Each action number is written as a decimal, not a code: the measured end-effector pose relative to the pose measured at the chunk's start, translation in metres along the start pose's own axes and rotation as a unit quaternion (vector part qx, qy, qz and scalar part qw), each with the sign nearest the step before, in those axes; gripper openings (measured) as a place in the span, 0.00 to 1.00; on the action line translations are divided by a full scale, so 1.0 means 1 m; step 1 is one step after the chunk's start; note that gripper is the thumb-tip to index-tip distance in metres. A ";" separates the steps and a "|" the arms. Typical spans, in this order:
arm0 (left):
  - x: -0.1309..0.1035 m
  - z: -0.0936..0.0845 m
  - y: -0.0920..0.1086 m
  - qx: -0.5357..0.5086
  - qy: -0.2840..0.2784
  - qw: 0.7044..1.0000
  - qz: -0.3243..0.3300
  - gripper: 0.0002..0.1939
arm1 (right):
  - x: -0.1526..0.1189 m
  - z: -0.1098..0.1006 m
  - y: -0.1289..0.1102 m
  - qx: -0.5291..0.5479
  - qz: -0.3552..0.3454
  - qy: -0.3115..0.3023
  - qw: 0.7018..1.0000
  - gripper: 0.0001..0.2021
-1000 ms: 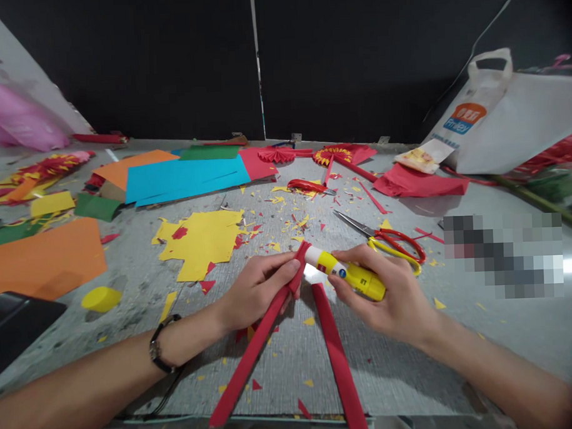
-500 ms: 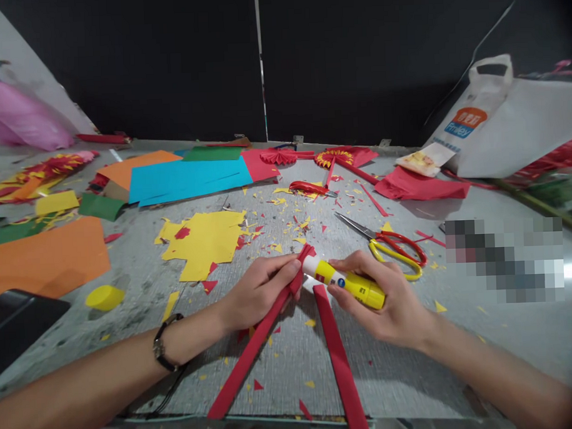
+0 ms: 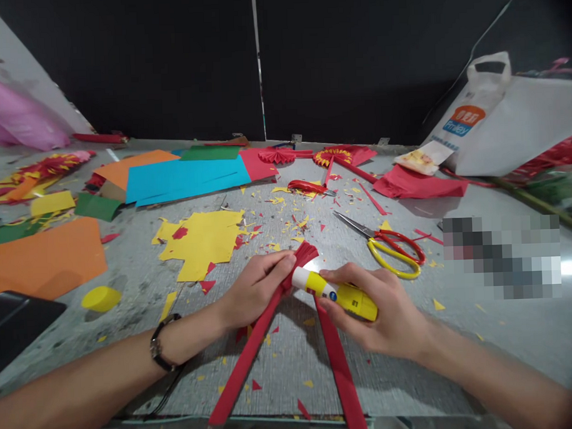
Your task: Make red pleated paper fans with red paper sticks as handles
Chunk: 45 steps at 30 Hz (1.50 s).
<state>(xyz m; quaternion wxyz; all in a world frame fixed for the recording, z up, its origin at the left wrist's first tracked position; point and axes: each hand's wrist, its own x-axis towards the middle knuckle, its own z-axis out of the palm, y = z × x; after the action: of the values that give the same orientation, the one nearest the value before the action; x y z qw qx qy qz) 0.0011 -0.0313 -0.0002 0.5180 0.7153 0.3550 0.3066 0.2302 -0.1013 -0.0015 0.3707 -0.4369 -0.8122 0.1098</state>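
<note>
My left hand (image 3: 258, 289) pinches a piece of red pleated paper (image 3: 306, 254) between thumb and fingers. A long red paper strip (image 3: 247, 372) runs from under this hand toward the table's front edge. In my right hand (image 3: 378, 305) is a yellow glue stick (image 3: 347, 297), its white end touching or very near the pleated paper. A second red strip (image 3: 341, 378) reaches from beneath the glue stick past the front edge. The yellow cap (image 3: 101, 298) stands on the table left of my left hand.
Scissors (image 3: 393, 251) with red and yellow handles lie beyond my right hand. Yellow paper (image 3: 207, 239), blue paper (image 3: 186, 179) and orange paper (image 3: 46, 257) are spread about among scraps. A white plastic bag (image 3: 480, 120) stands at the back right; a black object (image 3: 22, 330) lies at the left.
The glue stick has moved slightly down and left along the red paper. More of the pleated paper's fanned top now shows above my left hand.
</note>
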 end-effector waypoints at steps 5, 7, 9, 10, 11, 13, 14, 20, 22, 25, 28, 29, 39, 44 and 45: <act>-0.001 0.000 0.001 -0.012 -0.025 1.000 -0.014 0.22 | 0.004 -0.002 0.003 0.001 0.031 0.044 0.999 0.08; -0.002 0.000 0.002 -0.008 -0.026 0.999 -0.016 0.22 | 0.006 -0.003 0.004 -0.009 0.041 0.060 0.997 0.07; -0.002 0.000 0.004 -0.005 -0.029 0.999 -0.017 0.22 | 0.007 -0.004 0.007 -0.025 0.046 0.072 0.996 0.07; -0.002 0.000 0.005 -0.005 -0.032 0.999 -0.017 0.23 | 0.007 -0.005 0.008 -0.033 0.046 0.074 0.996 0.07; -0.002 0.000 0.005 -0.006 -0.034 0.999 -0.016 0.23 | 0.008 -0.006 0.009 -0.039 0.043 0.075 0.996 0.07; -0.002 0.000 0.005 -0.007 -0.036 0.999 -0.013 0.23 | 0.008 -0.007 0.011 -0.045 0.029 0.069 0.996 0.07; -0.002 0.000 0.005 -0.007 -0.037 0.999 -0.012 0.23 | 0.007 -0.008 0.011 -0.044 0.021 0.061 0.997 0.07; -0.001 0.000 0.004 0.000 -0.034 0.999 -0.004 0.22 | 0.004 -0.008 0.012 -0.048 -0.017 0.020 0.999 0.08; -0.001 0.000 0.004 0.003 -0.032 0.999 0.002 0.21 | 0.002 -0.006 0.012 -0.043 -0.036 0.014 0.998 0.08; -0.001 -0.001 0.003 0.016 -0.035 0.999 0.007 0.21 | 0.000 -0.002 0.011 -0.041 -0.061 0.005 0.997 0.10; -0.001 -0.001 0.001 0.031 -0.029 0.999 0.012 0.20 | -0.001 0.000 0.010 -0.039 -0.081 -0.009 0.996 0.10; -0.001 -0.001 0.000 0.035 -0.025 0.999 0.015 0.20 | -0.001 0.001 0.010 -0.036 -0.088 -0.016 0.995 0.10; 0.000 0.000 -0.002 0.075 -0.009 0.996 0.055 0.18 | 0.000 0.005 0.003 -0.013 -0.129 -0.054 0.990 0.10; 0.000 0.000 -0.002 0.055 -0.002 0.998 0.036 0.20 | -0.002 0.003 0.004 -0.034 -0.092 -0.015 0.995 0.10; 0.000 -0.001 -0.002 0.045 -0.008 0.999 0.028 0.20 | -0.002 0.002 0.005 -0.038 -0.081 -0.007 0.996 0.11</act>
<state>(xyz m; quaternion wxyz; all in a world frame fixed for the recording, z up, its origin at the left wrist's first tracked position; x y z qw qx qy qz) 0.0001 -0.0309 -0.0020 0.4788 0.7501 0.3442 0.2994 0.2322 -0.0997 -0.0064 0.3559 -0.3830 -0.8509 0.0511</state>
